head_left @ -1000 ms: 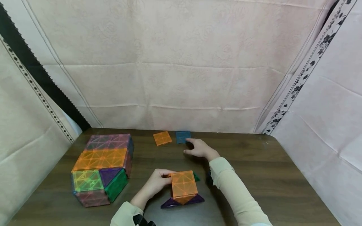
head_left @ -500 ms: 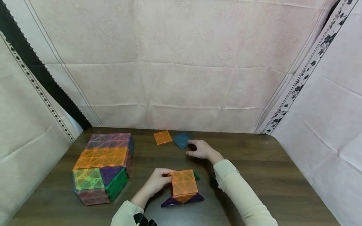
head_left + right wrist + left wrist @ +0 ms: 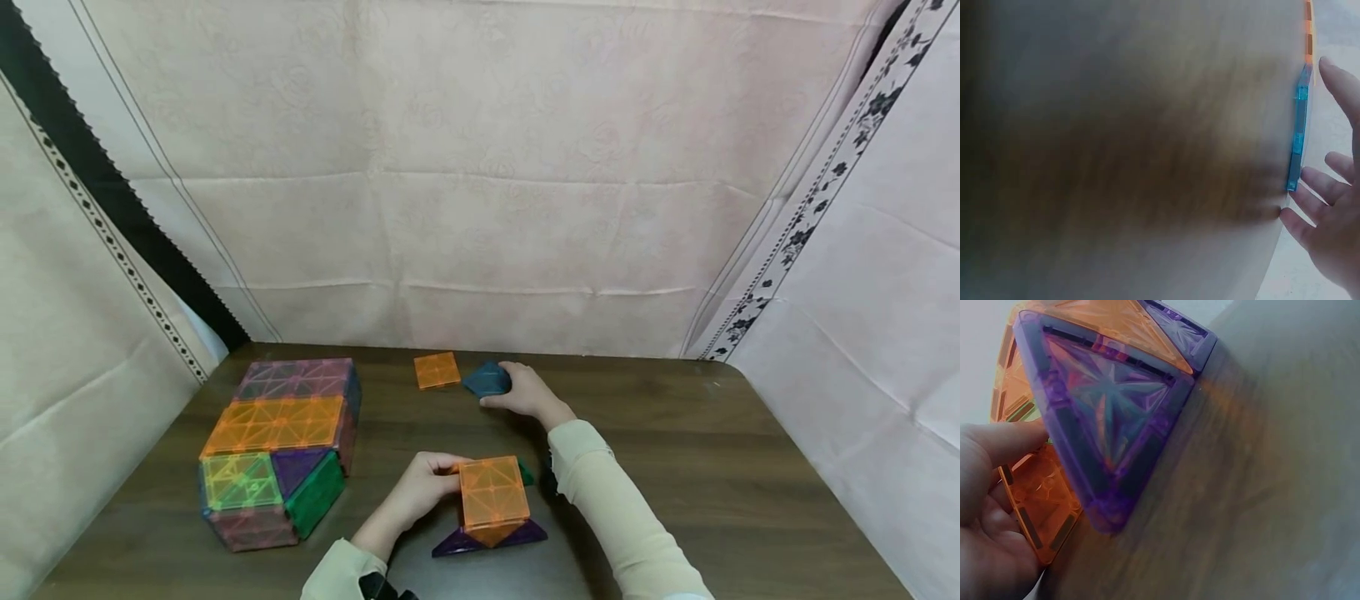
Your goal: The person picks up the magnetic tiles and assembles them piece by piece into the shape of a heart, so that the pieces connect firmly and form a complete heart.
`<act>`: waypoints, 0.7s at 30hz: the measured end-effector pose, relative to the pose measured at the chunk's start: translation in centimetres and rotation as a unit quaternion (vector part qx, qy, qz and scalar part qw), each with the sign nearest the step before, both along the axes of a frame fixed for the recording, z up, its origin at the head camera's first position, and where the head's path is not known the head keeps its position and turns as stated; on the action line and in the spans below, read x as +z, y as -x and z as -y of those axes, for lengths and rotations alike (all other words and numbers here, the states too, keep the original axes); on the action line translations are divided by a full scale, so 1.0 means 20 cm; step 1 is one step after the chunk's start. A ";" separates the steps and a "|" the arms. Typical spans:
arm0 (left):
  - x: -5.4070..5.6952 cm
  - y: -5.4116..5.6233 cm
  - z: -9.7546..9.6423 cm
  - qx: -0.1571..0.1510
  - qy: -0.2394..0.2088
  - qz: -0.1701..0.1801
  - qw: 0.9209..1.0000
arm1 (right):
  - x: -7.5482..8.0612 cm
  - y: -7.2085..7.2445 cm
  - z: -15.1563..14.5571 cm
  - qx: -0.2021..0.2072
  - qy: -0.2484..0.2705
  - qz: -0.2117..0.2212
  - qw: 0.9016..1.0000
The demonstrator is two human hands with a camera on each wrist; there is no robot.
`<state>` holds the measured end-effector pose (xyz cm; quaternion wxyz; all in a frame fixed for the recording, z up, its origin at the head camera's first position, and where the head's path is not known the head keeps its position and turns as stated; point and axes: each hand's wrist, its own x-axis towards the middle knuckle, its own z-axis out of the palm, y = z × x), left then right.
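In the head view my left hand holds a small build of magnetic tiles by its left side. Its top is an orange square tile, with purple triangle tiles at the front foot and a green tile partly hidden behind. The left wrist view shows the thumb and fingers pinching an orange tile beside a purple triangle tile. Farther back, my right hand touches a blue magnetic tile on the table; its fingers are spread at the tile's edge.
A loose orange square tile lies left of the blue one. At the left stands a large block of magnetic tiles in purple, orange, green and other colours. The wooden table meets a pale cloth at its back edge.
The blue tile has turned, and its right part is now covered by my right hand. That hand drew back slightly, then moved left over it. My left hand stays on the build.
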<state>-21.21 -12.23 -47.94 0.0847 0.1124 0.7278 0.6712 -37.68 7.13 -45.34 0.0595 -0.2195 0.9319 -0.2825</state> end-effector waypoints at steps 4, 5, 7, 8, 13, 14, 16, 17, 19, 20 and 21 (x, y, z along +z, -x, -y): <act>0.00 0.00 -0.01 0.002 0.002 -0.002 1.000 | 0.01 0.00 0.02 -0.016 -0.027 -0.002 1.000; 0.00 0.00 -0.01 0.002 0.003 -0.003 1.000 | 0.01 0.00 0.02 -0.017 -0.033 -0.004 0.999; 0.00 0.00 -0.01 0.003 0.002 -0.004 1.000 | 0.01 0.00 0.01 -0.018 -0.041 -0.010 0.999; 0.01 -0.01 -0.01 0.003 0.001 -0.004 1.000 | 0.00 0.01 0.01 -0.017 -0.045 -0.012 0.999; 0.01 -0.01 -0.01 0.007 0.000 0.000 1.000 | -0.01 0.02 -0.03 -0.002 -0.051 -0.015 0.999; 0.00 0.00 -0.01 0.010 0.002 0.000 1.000 | -0.01 0.01 -0.04 0.003 -0.048 -0.013 0.999; 0.00 0.00 -0.01 0.014 0.008 0.000 1.000 | 0.00 0.00 -0.07 0.012 -0.029 -0.008 0.999; 0.00 0.00 -0.01 0.016 0.011 0.000 1.000 | 0.00 -0.01 -0.09 0.017 -0.016 -0.005 1.000; -0.01 0.00 -0.01 0.018 0.013 -0.001 1.000 | 0.01 -0.04 -0.13 0.022 0.016 0.006 1.000; -0.01 0.00 -0.01 0.019 0.013 -0.002 1.000 | 0.02 -0.05 -0.15 0.021 0.032 0.013 0.999; -0.01 0.00 -0.01 0.020 0.013 -0.003 1.000 | 0.02 -0.07 -0.17 0.020 0.050 0.018 0.998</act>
